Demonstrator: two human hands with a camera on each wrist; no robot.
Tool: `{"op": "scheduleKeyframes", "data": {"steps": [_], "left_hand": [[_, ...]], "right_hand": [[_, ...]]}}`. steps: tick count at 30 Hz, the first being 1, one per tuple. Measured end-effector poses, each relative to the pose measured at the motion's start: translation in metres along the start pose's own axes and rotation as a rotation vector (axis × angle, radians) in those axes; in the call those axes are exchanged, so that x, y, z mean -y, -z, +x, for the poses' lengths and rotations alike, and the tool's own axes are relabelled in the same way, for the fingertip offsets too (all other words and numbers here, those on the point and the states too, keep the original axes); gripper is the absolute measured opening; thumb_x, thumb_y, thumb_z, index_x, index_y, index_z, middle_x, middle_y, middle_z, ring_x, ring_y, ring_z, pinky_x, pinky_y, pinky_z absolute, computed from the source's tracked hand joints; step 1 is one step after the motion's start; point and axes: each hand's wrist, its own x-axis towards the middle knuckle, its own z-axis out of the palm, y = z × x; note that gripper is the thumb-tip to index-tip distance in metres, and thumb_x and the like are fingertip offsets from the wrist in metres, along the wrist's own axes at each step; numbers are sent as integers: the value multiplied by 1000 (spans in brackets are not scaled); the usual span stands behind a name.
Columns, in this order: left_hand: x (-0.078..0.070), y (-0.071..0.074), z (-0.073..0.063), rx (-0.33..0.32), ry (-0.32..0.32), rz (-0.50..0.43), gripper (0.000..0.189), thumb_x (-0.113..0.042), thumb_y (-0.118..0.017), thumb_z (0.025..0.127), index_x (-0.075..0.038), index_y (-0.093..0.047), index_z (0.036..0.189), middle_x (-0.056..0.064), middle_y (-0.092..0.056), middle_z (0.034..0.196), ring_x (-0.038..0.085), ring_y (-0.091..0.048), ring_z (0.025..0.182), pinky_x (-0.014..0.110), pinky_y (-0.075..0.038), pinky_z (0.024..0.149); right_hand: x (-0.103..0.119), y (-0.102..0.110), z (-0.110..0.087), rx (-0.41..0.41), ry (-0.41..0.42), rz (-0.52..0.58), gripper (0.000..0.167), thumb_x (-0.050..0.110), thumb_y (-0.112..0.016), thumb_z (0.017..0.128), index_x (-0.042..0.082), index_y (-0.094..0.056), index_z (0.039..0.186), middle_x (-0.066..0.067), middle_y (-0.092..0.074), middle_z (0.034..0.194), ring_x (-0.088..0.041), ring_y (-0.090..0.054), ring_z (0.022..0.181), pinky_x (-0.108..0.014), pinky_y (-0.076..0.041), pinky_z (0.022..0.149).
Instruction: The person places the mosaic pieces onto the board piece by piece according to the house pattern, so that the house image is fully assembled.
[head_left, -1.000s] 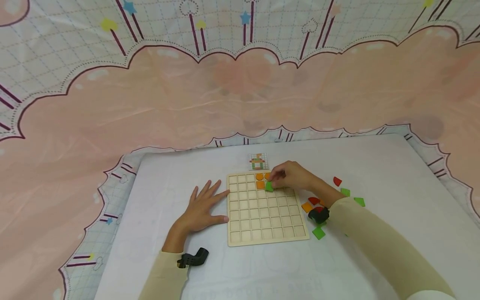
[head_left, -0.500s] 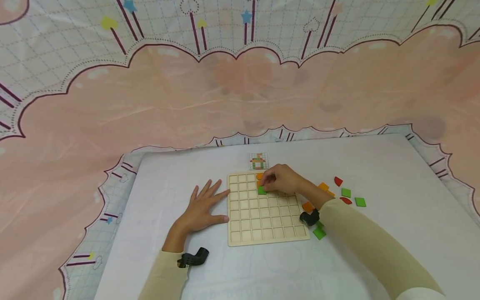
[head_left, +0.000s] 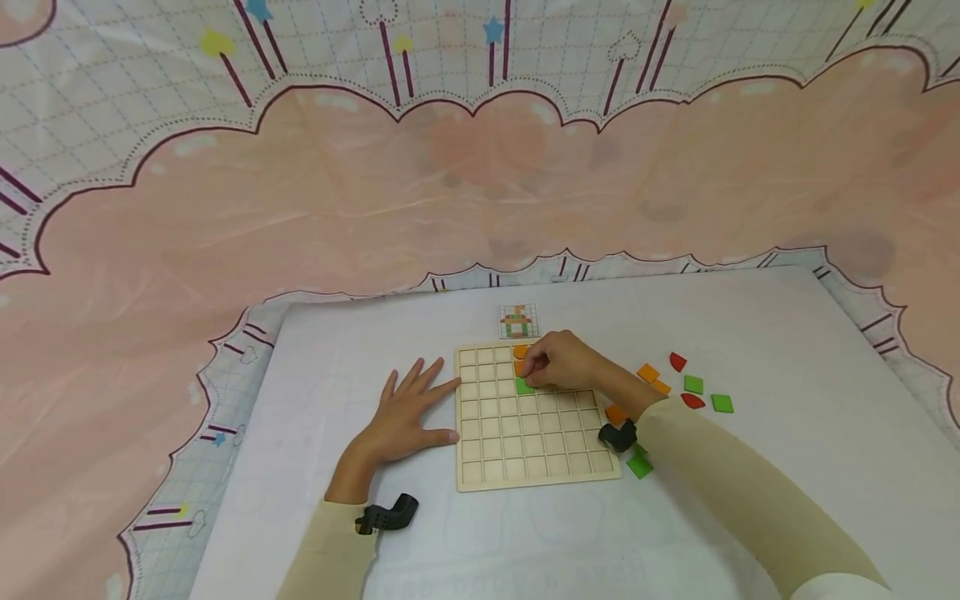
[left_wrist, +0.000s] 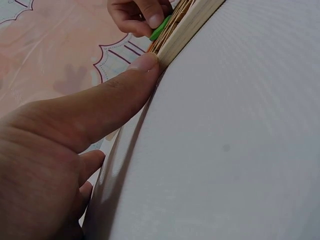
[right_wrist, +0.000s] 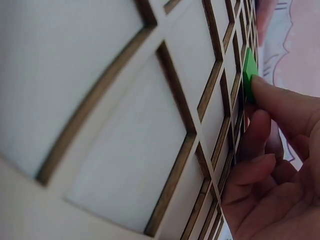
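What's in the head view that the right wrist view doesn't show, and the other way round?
Head view only: the small white card printed with a coloured grid picture, and the loose red pieces with curved edges.

Right wrist view only: the inner side of the right hand, and, up close, dark brown cell walls.

Both: the right hand with its fingers on a green flat tile, and the pale wooden grid board.

At lower centre, the pale square wooden grid board (head_left: 531,433) lies below the multicoloured square card (head_left: 518,321), left of two red wedge-shaped tiles (head_left: 678,362).
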Motion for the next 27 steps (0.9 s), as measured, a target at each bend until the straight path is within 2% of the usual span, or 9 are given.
{"op": "scheduleKeyframes", "data": {"steps": [5, 18, 27], "left_hand": [[0, 0, 1, -1, 1, -4, 88, -56, -80, 80, -29, -45, 156, 3, -18, 172, 35, -3, 161, 66, 7, 124], [0, 0, 1, 8, 1, -13, 88, -55, -80, 80, -29, -44, 156, 4, -18, 172, 35, -3, 161, 65, 8, 124], [-1, 2, 0, -2, 3, -4, 87, -55, -80, 80, -27, -47, 155, 5, -20, 172, 35, -5, 161, 67, 5, 124]], "right_hand": [[0, -1, 0, -10, -18, -22, 4, 15, -82, 86, 13, -79, 85, 5, -71, 76, -8, -58, 71, -24, -50, 67], [-3, 7, -8, -22, -72, -58, 7, 18, -84, 85, 16, -79, 80, 5, -71, 73, -9, -59, 70, -25, -49, 67], [-22, 28, -27, -32, -196, -16, 6, 20, -83, 85, 18, -79, 81, 4, -69, 72, -16, -56, 75, -29, -45, 70]]}}
